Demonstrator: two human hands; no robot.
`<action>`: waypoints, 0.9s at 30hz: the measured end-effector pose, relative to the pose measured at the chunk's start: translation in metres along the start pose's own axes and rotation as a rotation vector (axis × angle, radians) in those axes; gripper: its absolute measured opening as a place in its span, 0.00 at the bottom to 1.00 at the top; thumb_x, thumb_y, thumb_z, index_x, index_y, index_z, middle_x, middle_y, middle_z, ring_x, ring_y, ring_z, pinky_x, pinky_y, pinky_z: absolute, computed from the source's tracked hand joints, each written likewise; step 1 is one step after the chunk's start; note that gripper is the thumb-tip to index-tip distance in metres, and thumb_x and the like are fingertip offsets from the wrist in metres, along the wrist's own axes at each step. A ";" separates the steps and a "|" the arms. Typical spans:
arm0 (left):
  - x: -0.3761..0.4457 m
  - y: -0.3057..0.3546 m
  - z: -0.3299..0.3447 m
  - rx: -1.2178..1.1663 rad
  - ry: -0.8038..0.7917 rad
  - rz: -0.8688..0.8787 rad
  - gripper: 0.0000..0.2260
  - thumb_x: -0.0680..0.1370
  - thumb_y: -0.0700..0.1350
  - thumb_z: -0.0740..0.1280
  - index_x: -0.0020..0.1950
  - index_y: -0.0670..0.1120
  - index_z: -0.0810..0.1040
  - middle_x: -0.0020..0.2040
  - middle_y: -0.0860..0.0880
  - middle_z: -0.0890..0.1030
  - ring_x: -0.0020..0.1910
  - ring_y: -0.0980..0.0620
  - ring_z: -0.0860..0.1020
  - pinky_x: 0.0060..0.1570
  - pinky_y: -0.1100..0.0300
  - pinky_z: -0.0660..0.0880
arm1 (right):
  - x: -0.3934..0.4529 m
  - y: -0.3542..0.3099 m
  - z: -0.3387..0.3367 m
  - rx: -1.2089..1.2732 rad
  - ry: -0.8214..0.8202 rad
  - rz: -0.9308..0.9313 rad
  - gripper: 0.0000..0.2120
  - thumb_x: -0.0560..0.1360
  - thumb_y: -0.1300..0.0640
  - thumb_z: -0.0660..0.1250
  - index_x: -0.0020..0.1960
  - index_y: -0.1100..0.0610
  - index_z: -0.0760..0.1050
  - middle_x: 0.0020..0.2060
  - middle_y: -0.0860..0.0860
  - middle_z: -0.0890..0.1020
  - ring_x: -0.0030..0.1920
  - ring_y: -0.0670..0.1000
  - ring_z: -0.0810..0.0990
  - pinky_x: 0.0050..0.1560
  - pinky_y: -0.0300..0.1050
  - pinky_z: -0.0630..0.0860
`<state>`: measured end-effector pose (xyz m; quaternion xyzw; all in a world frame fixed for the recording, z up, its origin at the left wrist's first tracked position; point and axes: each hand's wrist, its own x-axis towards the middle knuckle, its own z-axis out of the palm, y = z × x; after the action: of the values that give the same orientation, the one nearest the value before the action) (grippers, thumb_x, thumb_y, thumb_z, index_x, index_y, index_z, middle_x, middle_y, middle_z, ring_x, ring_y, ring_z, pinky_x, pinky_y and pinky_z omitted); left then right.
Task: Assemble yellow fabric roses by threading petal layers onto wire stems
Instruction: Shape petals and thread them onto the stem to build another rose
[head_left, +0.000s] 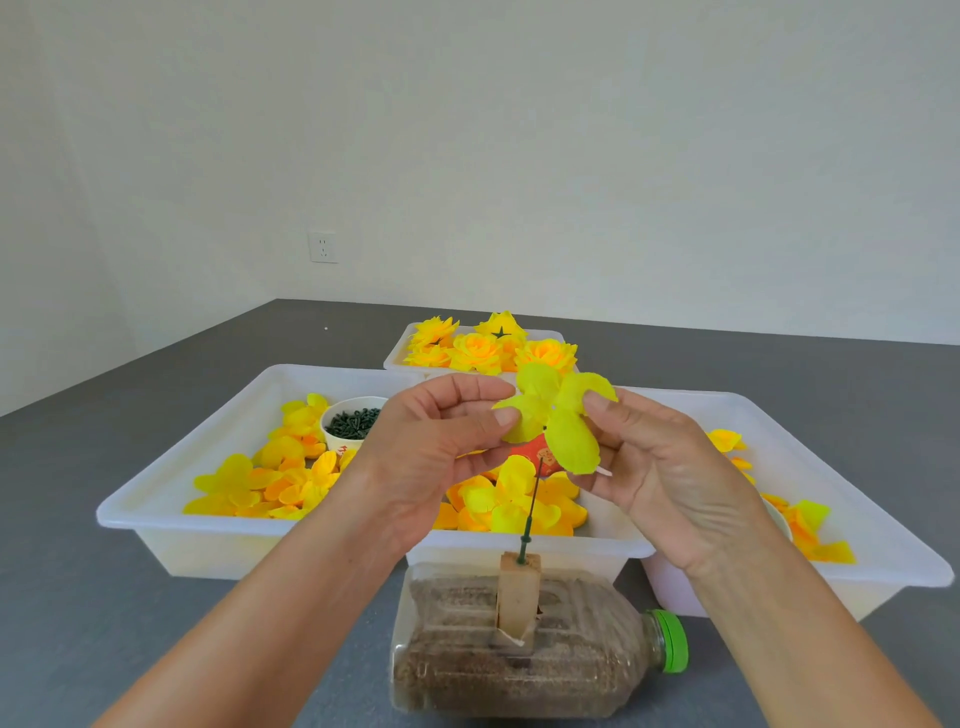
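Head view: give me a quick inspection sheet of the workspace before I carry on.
Surface: grey table, bare at the near left.
Job's things: petal layer held above the green wire stem, which stands in a wooden block on a lying bottle; loose petals in the left tray; finished roses in the far tray.
Clutter: paper cup of dark green pieces; right tray with more petals.
Grippers: left hand and right hand both pinch the petal layer.
Cables: nothing seen.
Surroundings: white walls, wall socket.
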<state>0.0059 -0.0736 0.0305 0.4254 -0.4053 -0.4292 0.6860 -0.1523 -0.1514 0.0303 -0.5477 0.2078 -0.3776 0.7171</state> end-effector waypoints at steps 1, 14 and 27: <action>-0.001 0.000 0.000 0.009 -0.003 -0.003 0.11 0.60 0.39 0.71 0.42 0.43 0.81 0.37 0.44 0.82 0.35 0.50 0.82 0.38 0.60 0.80 | 0.000 0.000 0.000 -0.011 0.015 0.001 0.21 0.54 0.51 0.73 0.46 0.57 0.80 0.37 0.52 0.84 0.33 0.49 0.81 0.38 0.45 0.78; -0.011 0.003 0.006 0.077 -0.004 -0.205 0.15 0.60 0.47 0.73 0.43 0.44 0.80 0.35 0.46 0.83 0.30 0.50 0.80 0.31 0.62 0.78 | -0.001 0.000 0.006 -0.196 0.033 0.152 0.21 0.56 0.58 0.72 0.48 0.59 0.80 0.36 0.53 0.84 0.31 0.49 0.81 0.41 0.45 0.78; -0.002 -0.008 0.008 0.091 0.028 -0.320 0.02 0.73 0.36 0.69 0.41 0.43 0.78 0.32 0.45 0.82 0.27 0.52 0.79 0.28 0.64 0.76 | -0.001 0.006 0.010 -0.105 0.070 0.367 0.16 0.56 0.55 0.72 0.44 0.54 0.78 0.28 0.50 0.81 0.26 0.46 0.78 0.26 0.37 0.73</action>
<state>-0.0037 -0.0757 0.0251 0.5208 -0.3418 -0.5083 0.5946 -0.1442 -0.1436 0.0278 -0.5236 0.3486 -0.2480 0.7368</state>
